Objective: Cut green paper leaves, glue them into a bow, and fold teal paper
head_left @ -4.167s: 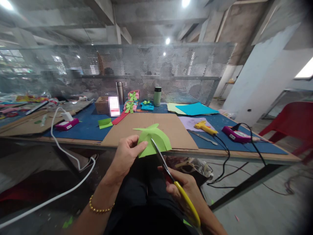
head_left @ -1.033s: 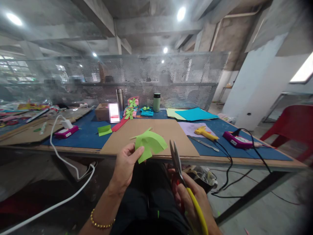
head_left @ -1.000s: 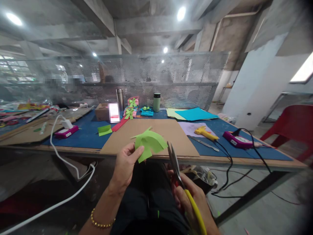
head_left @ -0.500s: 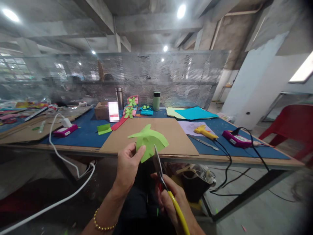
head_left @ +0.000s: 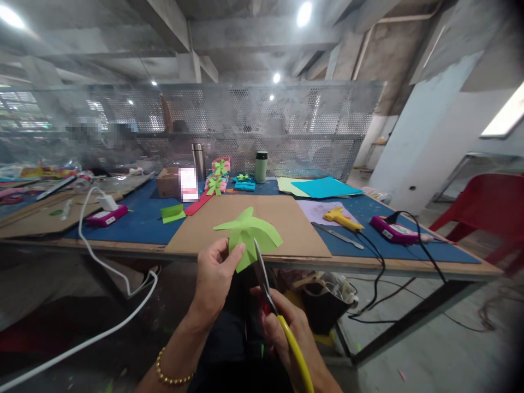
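Observation:
My left hand (head_left: 215, 275) pinches a piece of light green paper (head_left: 249, 234) with cut flaps, held up in front of the table's near edge. My right hand (head_left: 284, 327) grips yellow-handled scissors (head_left: 270, 297). The blades point up and their tips touch the lower edge of the green paper, just right of my left thumb. A gold bracelet (head_left: 174, 375) circles my left wrist.
A brown cardboard sheet (head_left: 295, 229) lies on the blue table (head_left: 139, 221). A yellow glue gun (head_left: 339, 216), pink power strips (head_left: 392, 230), cables, cyan paper (head_left: 325, 187), bottles and bowed gift boxes (head_left: 216, 174) stand behind. A red chair (head_left: 487, 204) is at right.
The scissors swung left from beside the paper to its lower edge. The green paper has been turned slightly in my left hand.

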A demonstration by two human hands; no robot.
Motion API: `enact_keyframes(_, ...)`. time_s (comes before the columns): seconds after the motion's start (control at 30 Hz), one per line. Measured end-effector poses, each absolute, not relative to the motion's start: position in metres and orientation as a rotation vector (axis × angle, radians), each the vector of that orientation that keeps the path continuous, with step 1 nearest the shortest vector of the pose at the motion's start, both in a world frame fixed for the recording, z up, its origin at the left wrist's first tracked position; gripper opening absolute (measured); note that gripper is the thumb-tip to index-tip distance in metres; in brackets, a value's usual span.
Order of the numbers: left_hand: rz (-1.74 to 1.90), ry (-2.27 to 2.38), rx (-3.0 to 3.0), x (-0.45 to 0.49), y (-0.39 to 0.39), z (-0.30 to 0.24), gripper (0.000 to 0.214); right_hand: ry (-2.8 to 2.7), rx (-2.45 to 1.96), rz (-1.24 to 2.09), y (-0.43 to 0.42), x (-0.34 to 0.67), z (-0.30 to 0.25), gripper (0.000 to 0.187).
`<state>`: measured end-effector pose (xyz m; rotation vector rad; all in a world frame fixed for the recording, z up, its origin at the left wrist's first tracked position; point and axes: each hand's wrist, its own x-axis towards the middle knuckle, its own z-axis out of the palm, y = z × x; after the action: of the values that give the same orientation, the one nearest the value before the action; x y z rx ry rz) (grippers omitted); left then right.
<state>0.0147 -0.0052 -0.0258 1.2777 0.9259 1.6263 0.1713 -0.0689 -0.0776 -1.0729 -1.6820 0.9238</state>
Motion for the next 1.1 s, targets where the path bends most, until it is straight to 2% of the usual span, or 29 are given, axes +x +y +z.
enact_keyframes(0.63, 1.631, 0.936, 1.29, 0.017, -0.004, -0.027, 0.017, -1.626, -1.094, 0.935, -0.066, 0.17, -0.078, 0.057)
enact_keyframes(1.1, 1.624, 0.906, 1.256, 0.018, -0.005, -0.028, 0.016, -1.51, -1.021, 1.044, -0.066, 0.165, -0.088, 0.063)
